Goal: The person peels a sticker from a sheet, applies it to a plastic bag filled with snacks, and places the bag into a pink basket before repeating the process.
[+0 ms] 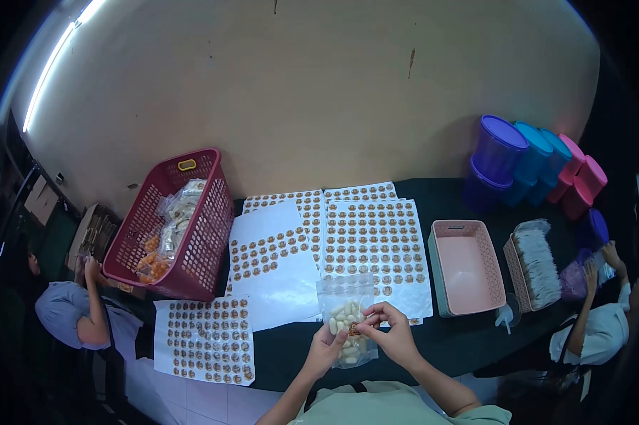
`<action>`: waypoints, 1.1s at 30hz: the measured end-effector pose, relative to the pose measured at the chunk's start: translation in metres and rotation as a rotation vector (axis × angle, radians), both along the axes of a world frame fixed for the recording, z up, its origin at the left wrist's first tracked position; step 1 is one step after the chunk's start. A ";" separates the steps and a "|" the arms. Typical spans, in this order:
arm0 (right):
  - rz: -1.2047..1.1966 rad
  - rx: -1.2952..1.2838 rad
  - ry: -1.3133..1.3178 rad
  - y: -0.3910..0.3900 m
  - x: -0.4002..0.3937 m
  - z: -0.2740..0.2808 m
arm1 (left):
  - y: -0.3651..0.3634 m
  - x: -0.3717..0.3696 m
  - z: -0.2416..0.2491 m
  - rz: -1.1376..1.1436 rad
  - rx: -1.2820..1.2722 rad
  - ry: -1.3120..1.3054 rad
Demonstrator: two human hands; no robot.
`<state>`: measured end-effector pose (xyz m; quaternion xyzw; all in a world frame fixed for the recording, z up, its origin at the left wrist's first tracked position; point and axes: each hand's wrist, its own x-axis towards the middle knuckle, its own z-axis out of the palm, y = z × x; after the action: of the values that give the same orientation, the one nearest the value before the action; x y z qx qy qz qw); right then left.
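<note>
Zip pouch point(346, 312), clear, filled with white oblong pieces point(346, 351), bottom centre of frame, held up over the table edge. Left hand point(323, 348) grasping pouch by its left side, thumb on the front. Right hand point(392, 334) at pouch's right side, thumb and fingertips at a small brown-and-orange round label point(354, 330) on the front; pressing or pinching, cannot tell.

Dark tablecloth point(280, 360) underneath. Label sheets behind the pouch, mid-frame: full-looking sheet point(376, 237) right of centre, partly bare sheet point(275, 283) left of it, overlapping others. Separate label sheet point(205, 336) lower left, hanging over table edge.

Maroon laundry basket point(210, 241) left of centre, tilted in view, holds white packets point(181, 219) and orange packets point(151, 265). Pink plastic basket point(468, 265) right of centre, nested in a grey-green one. Beside it, small basket point(518, 278) packed with clear bags point(537, 255). Canisters upper right: purple point(502, 145), teal point(535, 149), pink point(585, 180).

Co-workers: one person point(78, 312) far left, hands by the laundry basket; another person point(596, 326) far right, hands near a purple container lid point(591, 227).
</note>
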<state>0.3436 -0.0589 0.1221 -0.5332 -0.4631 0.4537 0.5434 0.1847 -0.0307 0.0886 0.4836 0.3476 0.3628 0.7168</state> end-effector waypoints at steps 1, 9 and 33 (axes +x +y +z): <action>0.018 -0.016 0.017 -0.002 0.000 0.001 | -0.002 -0.001 0.001 0.004 -0.001 0.002; 0.028 0.019 -0.083 -0.015 -0.007 0.012 | -0.012 -0.005 0.008 -0.009 0.036 -0.001; -0.047 0.017 0.171 0.006 -0.072 -0.026 | 0.011 -0.051 0.020 0.057 -0.103 -0.026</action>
<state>0.2717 -0.0534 0.0963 -0.4987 -0.4064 0.4807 0.5959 0.1340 -0.0195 0.1083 0.4312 0.3699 0.3708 0.7347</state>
